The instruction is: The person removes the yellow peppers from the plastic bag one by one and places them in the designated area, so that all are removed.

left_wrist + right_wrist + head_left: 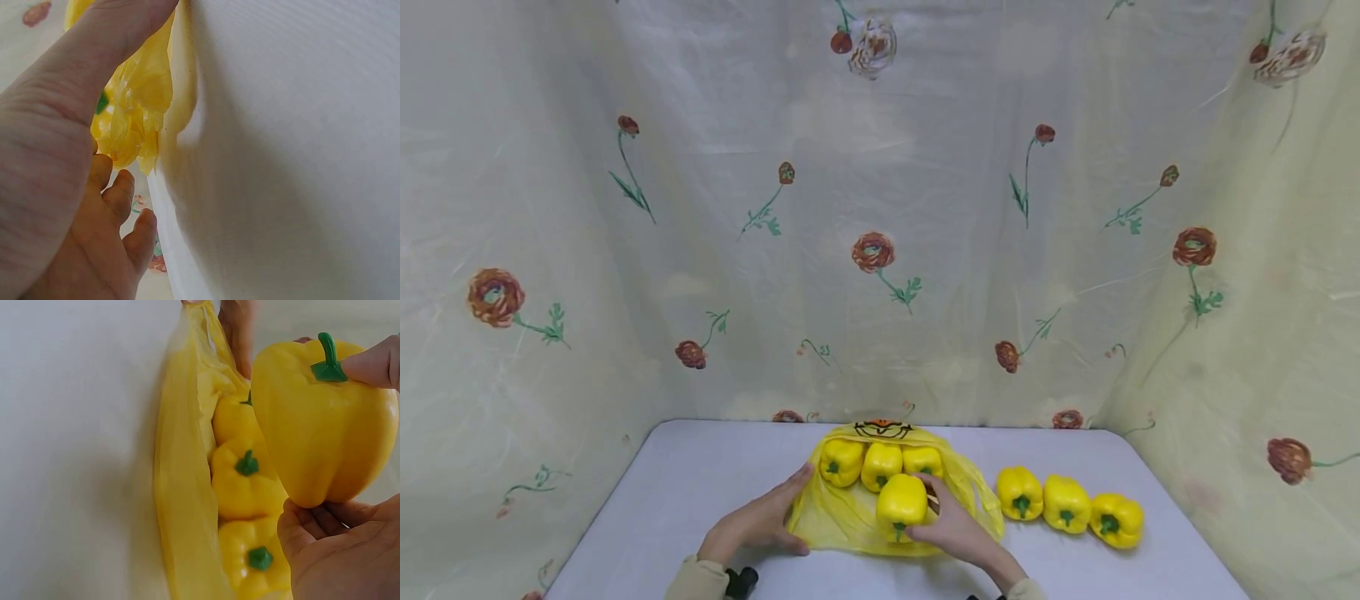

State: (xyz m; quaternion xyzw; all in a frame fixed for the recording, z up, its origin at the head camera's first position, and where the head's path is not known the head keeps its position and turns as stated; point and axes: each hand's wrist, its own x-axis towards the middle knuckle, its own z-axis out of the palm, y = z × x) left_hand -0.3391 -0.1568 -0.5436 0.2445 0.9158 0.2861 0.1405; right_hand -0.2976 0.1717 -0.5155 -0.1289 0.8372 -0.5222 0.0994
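Note:
In the head view my right hand (951, 521) grips a yellow bell pepper (901, 504) with a green stem, held over the mouth of a yellow plastic bag (831, 521). The right wrist view shows the thumb beside the stem (329, 362) and the fingers (312, 528) under the pepper's other end. Inside the bag, three more yellow bell peppers (882, 464) sit side by side, the rightmost partly behind the held one. My left hand (763, 517) is at the bag's left edge, thumb and fingers spread; in the left wrist view its fingers (142, 240) are loosely extended beside the crumpled plastic.
To the right of the bag, three yellow bell peppers (1066, 504) lie in a slanting row on the white table (647, 500). Flower-printed curtains (940, 333) hang behind the table and along both sides.

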